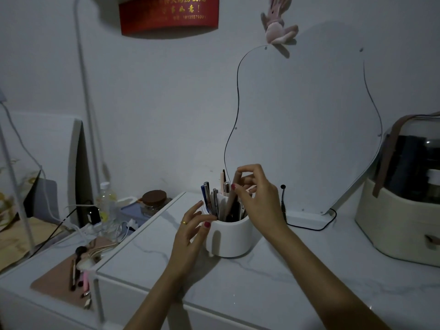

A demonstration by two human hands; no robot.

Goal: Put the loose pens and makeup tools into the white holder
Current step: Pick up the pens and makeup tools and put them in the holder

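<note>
The white holder (229, 236) stands upright on the marble-patterned tabletop (297, 277), just in front of the lower left edge of the wavy mirror (307, 129). It already carries a crowd of pens (209, 198) and slim makeup sticks, standing on end and leaning against the rim. The left hand (190, 232) rests against the holder's left wall, thumb touching the rim and fingers loosely curved around the side; it is not closed on anything, and its placement reads as bracing, so the holder does not slide or tip while items go in. The right hand (256, 198) sits directly above the opening, fingers bent and pinched on a slim, pale stick (232, 198) whose lower end is already inside the holder. Holding it near the top appears meant to steer the lower end down among the crowded contents. Whether the pinch is firm or easing off cannot be told. To the left, on a lower surface, a pink mat (57, 287) holds several loose makeup brushes and tools (79, 270), well apart from the holder; judging from these, the task is only partly done. A cream storage case (400, 225) stands at the far right, untouched.
</note>
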